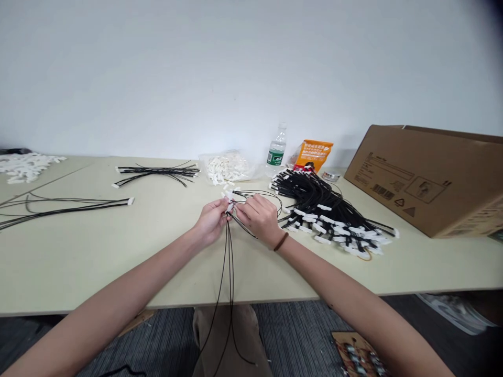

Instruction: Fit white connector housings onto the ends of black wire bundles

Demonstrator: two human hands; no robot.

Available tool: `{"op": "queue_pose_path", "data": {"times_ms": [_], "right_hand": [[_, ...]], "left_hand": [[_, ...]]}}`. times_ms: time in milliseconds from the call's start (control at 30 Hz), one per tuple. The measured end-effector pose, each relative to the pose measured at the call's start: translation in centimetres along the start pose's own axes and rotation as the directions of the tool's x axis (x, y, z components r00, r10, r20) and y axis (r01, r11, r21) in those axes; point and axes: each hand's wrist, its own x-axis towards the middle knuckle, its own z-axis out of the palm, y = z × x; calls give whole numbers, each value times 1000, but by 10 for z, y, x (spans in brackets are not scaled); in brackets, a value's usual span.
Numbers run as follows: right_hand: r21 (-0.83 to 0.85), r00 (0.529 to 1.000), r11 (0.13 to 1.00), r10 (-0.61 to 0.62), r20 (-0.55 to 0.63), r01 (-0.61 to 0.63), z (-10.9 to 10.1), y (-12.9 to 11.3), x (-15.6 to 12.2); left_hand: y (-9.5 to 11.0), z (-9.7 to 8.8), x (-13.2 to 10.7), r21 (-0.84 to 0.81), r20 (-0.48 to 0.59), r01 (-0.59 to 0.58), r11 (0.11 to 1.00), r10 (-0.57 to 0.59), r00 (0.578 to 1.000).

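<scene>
My left hand (211, 220) and my right hand (257, 217) meet over the middle of the pale table (78, 251), both pinched on thin black wires (229, 272) that hang down over the table's front edge. A small white connector (229, 198) sits at the fingertips, where the wires loop towards the right. A brown band circles my right wrist. Just right of my right hand lies a big pile of black cables with white connectors (330, 214).
A clear bag of white connectors (226, 166), a water bottle (277, 149) and an orange packet (316, 153) stand at the back. A cardboard box (428, 175) lies at the right. Wire bundles (157, 172) and long wires (58, 205) lie left, with white parts (23, 165) far left.
</scene>
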Motion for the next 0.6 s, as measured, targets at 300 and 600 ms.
{"op": "queue_pose_path", "data": {"times_ms": [300, 600], "right_hand": [[17, 1000, 1000, 6, 11, -6, 0, 0, 1], [53, 999, 998, 32, 26, -33, 1, -2, -2]], "left_hand": [[-1, -1, 2, 29, 4, -16, 999, 15, 1000], [-2, 0, -1, 74, 13, -10, 997, 9, 1000]]}}
